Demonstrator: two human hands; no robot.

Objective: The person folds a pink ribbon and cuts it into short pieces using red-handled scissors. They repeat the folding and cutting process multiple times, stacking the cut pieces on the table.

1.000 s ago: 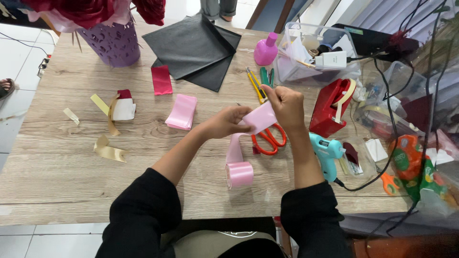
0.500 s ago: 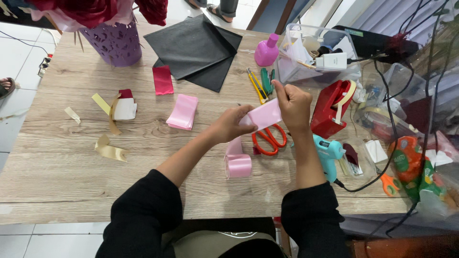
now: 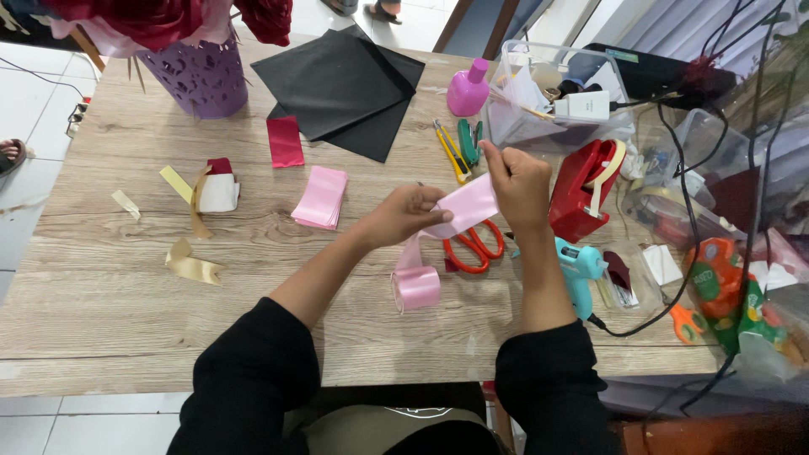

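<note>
Both hands are pinched shut on the pink ribbon (image 3: 468, 205): left hand (image 3: 404, 215) at the lower end, right hand (image 3: 516, 184) at the upper end, holding it taut above the wooden table (image 3: 109, 295) while its roll (image 3: 416, 288) stands below. It looks thin, soft and slick, so I'd grip near the edges. Further out there's a red tape dispenser (image 3: 581, 190), orange scissors (image 3: 472, 244), and an orange-and-green packet (image 3: 720, 282) at the right edge.

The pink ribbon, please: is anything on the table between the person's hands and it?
Nothing visible: the left hand and right hand already pinch the pink ribbon directly, its tail running down to the roll. The scissors lie beneath.
</note>
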